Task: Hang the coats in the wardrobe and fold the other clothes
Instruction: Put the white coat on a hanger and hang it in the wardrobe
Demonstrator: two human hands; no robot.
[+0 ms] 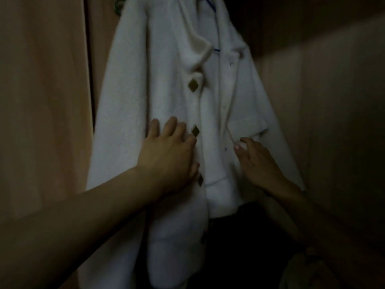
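Note:
A white fleecy coat (170,59) with gold diamond-shaped buttons (193,84) hangs on a blue hanger (217,49) inside the dim wardrobe. My left hand (169,155) lies flat on the coat's left front panel beside the middle button, fingers spread. My right hand (260,163) touches the right front panel just below the pocket flap (250,126), fingers stretched out and holding nothing. The coat's front is unbuttoned and its two panels overlap slightly.
The wardrobe's pale wooden side wall (41,101) stands at the left, its back wall (333,101) at the right. A green hanger hook (119,5) shows at the top left. Dark space lies below the coat, with a dim bundle (306,270) at the lower right.

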